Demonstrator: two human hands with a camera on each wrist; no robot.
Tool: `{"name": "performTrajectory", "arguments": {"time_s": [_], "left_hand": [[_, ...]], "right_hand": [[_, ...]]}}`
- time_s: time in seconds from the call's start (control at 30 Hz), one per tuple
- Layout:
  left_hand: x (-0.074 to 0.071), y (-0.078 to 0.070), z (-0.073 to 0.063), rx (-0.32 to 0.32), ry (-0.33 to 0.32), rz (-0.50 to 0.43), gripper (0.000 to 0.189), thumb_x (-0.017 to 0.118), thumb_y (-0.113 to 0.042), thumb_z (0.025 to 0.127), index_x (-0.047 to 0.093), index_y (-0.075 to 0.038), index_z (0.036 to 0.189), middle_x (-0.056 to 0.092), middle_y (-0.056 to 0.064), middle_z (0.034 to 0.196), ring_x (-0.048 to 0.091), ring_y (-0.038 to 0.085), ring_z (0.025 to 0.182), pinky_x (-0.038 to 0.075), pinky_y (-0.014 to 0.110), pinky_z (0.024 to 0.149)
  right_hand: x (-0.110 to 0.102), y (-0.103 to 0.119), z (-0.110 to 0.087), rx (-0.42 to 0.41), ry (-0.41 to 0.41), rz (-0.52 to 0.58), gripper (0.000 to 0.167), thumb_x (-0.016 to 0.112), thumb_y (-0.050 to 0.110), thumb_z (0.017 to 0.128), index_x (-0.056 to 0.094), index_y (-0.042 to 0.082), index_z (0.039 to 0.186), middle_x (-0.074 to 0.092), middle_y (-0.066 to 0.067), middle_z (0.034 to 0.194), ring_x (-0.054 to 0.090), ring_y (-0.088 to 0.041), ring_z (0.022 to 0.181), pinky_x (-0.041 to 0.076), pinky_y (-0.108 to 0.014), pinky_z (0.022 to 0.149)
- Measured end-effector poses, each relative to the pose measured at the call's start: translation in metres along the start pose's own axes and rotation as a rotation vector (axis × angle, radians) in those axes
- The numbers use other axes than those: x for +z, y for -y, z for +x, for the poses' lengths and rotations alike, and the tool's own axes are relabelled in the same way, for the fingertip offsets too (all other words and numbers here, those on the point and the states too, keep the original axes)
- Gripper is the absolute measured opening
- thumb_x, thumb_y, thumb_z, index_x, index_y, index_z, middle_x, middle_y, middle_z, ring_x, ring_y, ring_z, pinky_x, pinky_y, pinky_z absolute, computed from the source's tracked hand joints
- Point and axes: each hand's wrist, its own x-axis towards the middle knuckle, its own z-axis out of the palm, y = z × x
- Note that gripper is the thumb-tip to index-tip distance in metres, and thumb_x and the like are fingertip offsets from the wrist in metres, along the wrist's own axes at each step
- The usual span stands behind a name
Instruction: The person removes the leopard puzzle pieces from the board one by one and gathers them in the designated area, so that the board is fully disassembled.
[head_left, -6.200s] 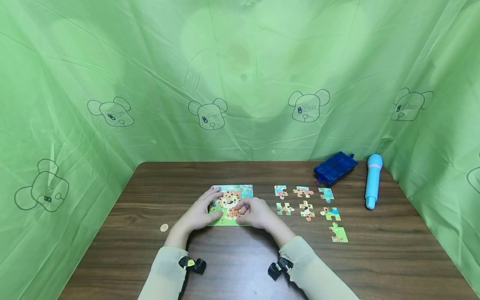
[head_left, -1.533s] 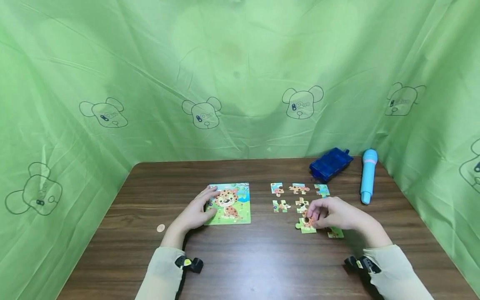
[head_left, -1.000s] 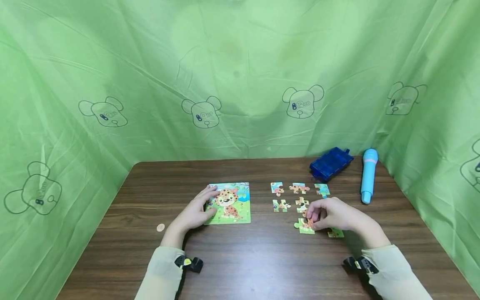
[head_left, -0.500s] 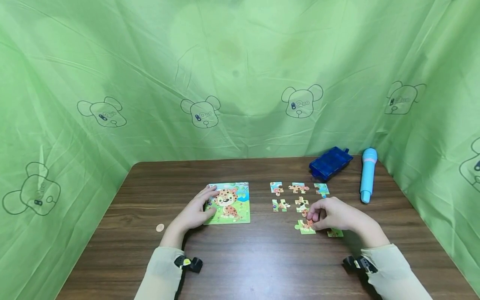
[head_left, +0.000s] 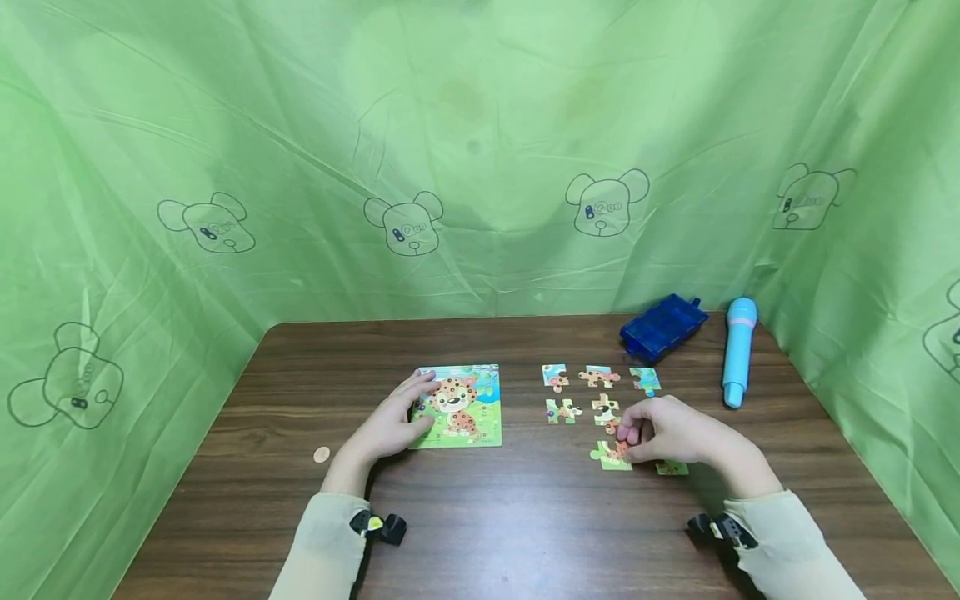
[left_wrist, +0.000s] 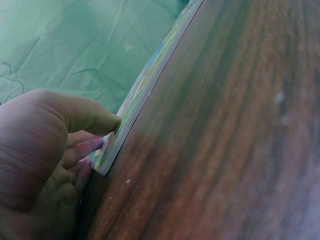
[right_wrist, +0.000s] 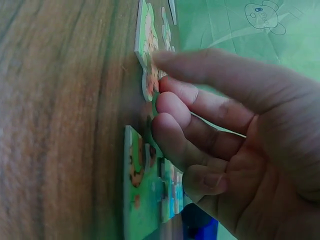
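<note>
In the head view my left hand [head_left: 395, 422] rests at the left edge of a square puzzle board [head_left: 487, 425] with a spotted cub picture. Its thumb and fingers lie on the board, relaxed. My right hand [head_left: 667, 429] pinches a green and orange jigsaw piece [head_left: 613, 460], which lies almost flat on the table. In the right wrist view the thumb and index finger meet this piece [right_wrist: 148, 55]. A green corner piece [head_left: 672, 468] shows partly below the right hand. Another piece behind the hand is hidden in the head view.
Several loose jigsaw pieces lie in rows behind the right hand, among them a top-left one [head_left: 555, 377] and a blue one [head_left: 645, 380]. Farther back are a blue plastic case [head_left: 663, 327] and a light-blue toy microphone [head_left: 738, 354]. A small round disc [head_left: 322, 454] lies left.
Over six seconds my right hand has gone from the board to the right, and a jigsaw piece now lies in the bottom row there. In the last second it shifted only slightly.
</note>
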Motion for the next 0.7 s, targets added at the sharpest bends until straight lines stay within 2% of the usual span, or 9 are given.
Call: {"name": "performTrajectory", "arguments": {"time_s": [0.17,0.33,0.5,0.7], "left_hand": [[0.0,0.0,0.0,-0.009,0.009,-0.003,0.061,0.071,-0.011,0.101,0.056,-0.005,0.159,0.036,0.012,0.176,0.015,0.035,0.168,0.018,0.061,0.133],[-0.001,0.0,0.0,0.005,0.004,-0.004,0.061,0.071,-0.01,0.1,0.056,-0.004,0.159,0.037,0.013,0.176,0.016,0.036,0.168,0.019,0.062,0.132],[0.0,0.0,-0.001,0.0,0.014,-0.005,0.061,0.069,-0.011,0.101,0.055,-0.005,0.16,0.035,0.011,0.177,0.015,0.035,0.168,0.02,0.063,0.132],[-0.001,0.0,-0.003,-0.018,0.008,-0.003,0.055,0.065,-0.012,0.106,0.055,-0.006,0.16,0.036,0.01,0.177,0.016,0.033,0.168,0.019,0.06,0.133]], "right_hand": [[-0.002,0.008,-0.001,-0.059,-0.021,0.002,0.014,0.089,0.018,0.092,0.076,0.015,0.096,0.068,0.013,0.081,0.063,-0.003,0.073,0.056,-0.024,0.063],[0.004,0.028,0.004,-0.072,-0.108,-0.01,0.009,0.084,0.019,0.098,0.076,0.016,0.1,0.066,0.013,0.083,0.059,-0.003,0.07,0.053,-0.024,0.062],[0.027,0.053,0.018,-0.075,-0.202,0.039,0.018,0.084,0.023,0.098,0.076,0.013,0.11,0.065,0.012,0.085,0.061,-0.005,0.074,0.054,-0.025,0.066],[0.06,0.085,0.052,-0.053,-0.225,0.156,0.024,0.084,0.023,0.097,0.075,0.008,0.113,0.066,0.009,0.083,0.063,-0.009,0.07,0.056,-0.026,0.066]]}}
